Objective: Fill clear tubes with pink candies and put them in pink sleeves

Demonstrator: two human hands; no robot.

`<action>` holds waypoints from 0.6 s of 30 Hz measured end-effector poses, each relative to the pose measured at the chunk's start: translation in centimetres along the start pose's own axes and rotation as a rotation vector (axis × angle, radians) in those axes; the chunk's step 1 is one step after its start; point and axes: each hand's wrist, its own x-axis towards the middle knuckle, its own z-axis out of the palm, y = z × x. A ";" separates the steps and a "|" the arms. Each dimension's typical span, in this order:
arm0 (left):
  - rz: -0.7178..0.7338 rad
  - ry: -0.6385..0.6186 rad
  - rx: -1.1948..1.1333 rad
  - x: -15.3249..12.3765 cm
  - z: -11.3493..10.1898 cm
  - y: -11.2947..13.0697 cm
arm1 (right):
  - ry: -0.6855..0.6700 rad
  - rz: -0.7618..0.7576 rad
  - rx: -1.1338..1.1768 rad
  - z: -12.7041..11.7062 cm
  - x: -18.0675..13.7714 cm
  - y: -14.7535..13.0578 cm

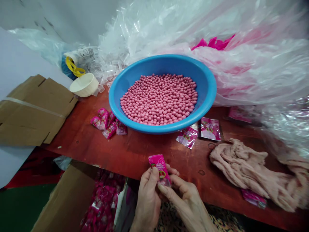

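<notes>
The left hand [147,196] and right hand [187,199] were closed around one pink packet [157,161], the left thumb on its face, the right thumb at its lower end. They held it nearer than the basin [156,129] of pink balls [159,100]. On the surface [130,158], small packets [103,119] lay left of the basin; flat packets [209,129] and a cloth [241,164] lay to its right.

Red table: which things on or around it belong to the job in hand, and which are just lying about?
Likely part of the job:
pink packet between left hand and right hand
pink balls in blue basin
other packets

Apparently just lying about:
crumpled cloth
flattened cardboard
</notes>
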 end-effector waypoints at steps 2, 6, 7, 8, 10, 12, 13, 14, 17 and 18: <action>-0.009 -0.001 0.027 0.1 0.0 0.0 | -0.010 0.010 0.030 0.1 -0.1 0.3; -0.026 0.015 0.063 0.1 -0.1 -0.1 | -0.009 0.034 0.086 0.3 -0.2 0.3; -0.025 0.023 0.066 0.1 -0.1 -0.1 | -0.011 0.034 0.100 0.4 -0.2 0.2; -0.021 0.033 0.066 0.0 -0.2 -0.1 | -0.015 0.032 0.114 0.5 -0.1 0.1; -0.013 0.051 0.045 -0.3 -0.6 0.3 | -0.035 0.016 0.125 0.6 0.0 0.0; 0.028 0.095 0.020 -0.6 -1.4 1.2 | -0.052 0.001 0.102 0.7 0.2 0.2; 0.078 0.138 0.019 -0.7 -2.0 1.9 | -0.050 0.002 0.093 0.7 0.3 0.3; 0.148 0.192 0.034 -0.7 -2.6 2.8 | -0.038 0.007 0.094 0.7 0.4 0.5; 0.446 0.388 0.178 -0.3 -4.7 6.7 | 0.009 0.016 0.110 0.8 0.5 0.6; 0.557 0.439 0.248 0.1 -5.4 8.2 | 0.016 -0.003 0.083 1.0 0.6 0.4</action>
